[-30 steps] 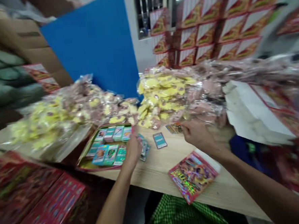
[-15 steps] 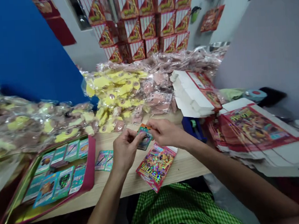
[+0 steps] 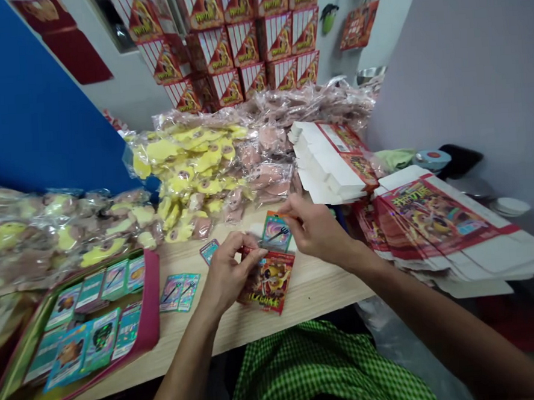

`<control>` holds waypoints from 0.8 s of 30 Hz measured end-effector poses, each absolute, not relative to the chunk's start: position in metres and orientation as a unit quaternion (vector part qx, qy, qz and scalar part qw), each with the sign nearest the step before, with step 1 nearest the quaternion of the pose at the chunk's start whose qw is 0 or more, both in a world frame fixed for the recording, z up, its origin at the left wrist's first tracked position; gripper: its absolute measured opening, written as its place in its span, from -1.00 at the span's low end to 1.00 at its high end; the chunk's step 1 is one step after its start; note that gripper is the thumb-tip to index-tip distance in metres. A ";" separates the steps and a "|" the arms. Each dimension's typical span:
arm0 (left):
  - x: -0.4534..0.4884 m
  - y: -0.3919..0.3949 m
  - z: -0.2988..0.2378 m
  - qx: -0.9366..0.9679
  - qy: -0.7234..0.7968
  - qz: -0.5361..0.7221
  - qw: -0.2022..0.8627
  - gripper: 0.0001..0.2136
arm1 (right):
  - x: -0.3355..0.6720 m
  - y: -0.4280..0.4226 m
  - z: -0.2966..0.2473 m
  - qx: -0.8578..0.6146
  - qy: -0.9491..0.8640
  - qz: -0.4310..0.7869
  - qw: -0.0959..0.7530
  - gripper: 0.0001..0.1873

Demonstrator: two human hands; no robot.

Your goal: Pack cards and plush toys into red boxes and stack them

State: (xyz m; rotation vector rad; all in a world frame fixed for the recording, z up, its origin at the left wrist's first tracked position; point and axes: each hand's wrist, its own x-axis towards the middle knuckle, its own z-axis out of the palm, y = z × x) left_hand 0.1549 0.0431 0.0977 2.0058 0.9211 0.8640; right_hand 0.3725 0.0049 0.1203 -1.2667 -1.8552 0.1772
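My left hand (image 3: 231, 271) pinches the upper edge of a red foil card pack (image 3: 272, 284) with thumb and fingers, close above the wooden table. Held by its edge in my right hand (image 3: 316, 228) is a teal trading card (image 3: 276, 231) with a fork picture and an orange top. The card's lower end is right at the pack's top edge; I cannot tell whether it is inside. Behind my left hand lies another card (image 3: 208, 250), partly covered. Two fork cards (image 3: 180, 291) lie side by side to the left of that hand.
A pink-rimmed tin (image 3: 152, 303) with stacks of cards stands at the left. Bagged yellow plush toys (image 3: 192, 162) and pink ones (image 3: 270, 178) are heaped behind. Flattened red-and-white cartons (image 3: 440, 213) lie at the right. Stacked red boxes (image 3: 243, 44) stand at the back.
My left hand has gone from the cards to the red pack and raised it off the table. My right hand now holds the fork card alone, and one card lies behind my left hand.
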 end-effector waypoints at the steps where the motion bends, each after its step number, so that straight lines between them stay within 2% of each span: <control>1: 0.151 0.040 0.103 0.782 0.353 0.374 0.352 -0.81 | 0.367 0.002 0.125 -0.477 -0.767 0.050 0.426 -0.85; 5: 0.141 0.033 0.099 0.751 0.376 0.471 0.271 -0.82 | 0.357 -0.009 0.134 -0.406 -0.839 -0.051 0.358 -0.82; 9: 0.133 0.029 0.080 0.706 0.410 0.523 0.243 -0.87 | 0.358 -0.014 0.118 -0.388 -0.850 -0.121 0.334 -0.64; 11: 0.130 0.027 0.075 0.710 0.404 0.528 0.230 -0.89 | 0.356 -0.014 0.109 -0.398 -0.848 -0.126 0.328 -0.61; 14: 0.126 0.024 0.071 0.727 0.382 0.529 0.214 -0.90 | 0.350 -0.012 0.103 -0.422 -0.849 -0.095 0.305 -0.66; 17: 0.125 0.022 0.060 0.716 0.377 0.551 0.202 -0.93 | 0.347 -0.012 0.102 -0.420 -0.843 -0.035 0.333 -0.74; 21: 0.127 0.019 0.034 0.642 0.386 0.629 0.210 -0.58 | 0.349 -0.015 0.089 -0.392 -0.817 0.020 0.423 -0.63; 24: 0.128 0.016 0.021 0.658 0.376 0.625 0.187 -0.63 | 0.349 -0.015 0.076 -0.379 -0.820 0.016 0.429 -0.64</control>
